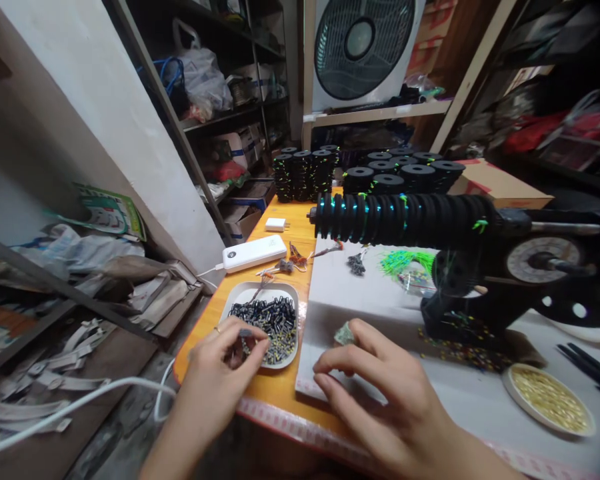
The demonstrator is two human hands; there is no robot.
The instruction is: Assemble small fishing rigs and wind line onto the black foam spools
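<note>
My left hand [227,367] is over the near edge of a white tray [224,313] of small dark and yellowish tube-like pieces [265,320]. Its thumb and index finger come together, with a grey bit showing between the curled fingers; its kind is unclear. My right hand [390,380] hovers above the white board [325,300], thumb and index finger pinched at the tips. What they hold, if anything, is too small to make out. A grey-green fluffy clump [343,335] lies just behind its index finger. Ahead stands a black machine [475,287] bearing a horizontal ridged black roll [400,219] wound with shiny blue-green strands.
A white power bank [255,253] and charger [275,225] lie behind the tray. Bright green strands [405,262] rest beneath the roll. A dish of gold pieces [550,400] and black scissors [593,370] are at right. Black rolls [403,170] stand at the back.
</note>
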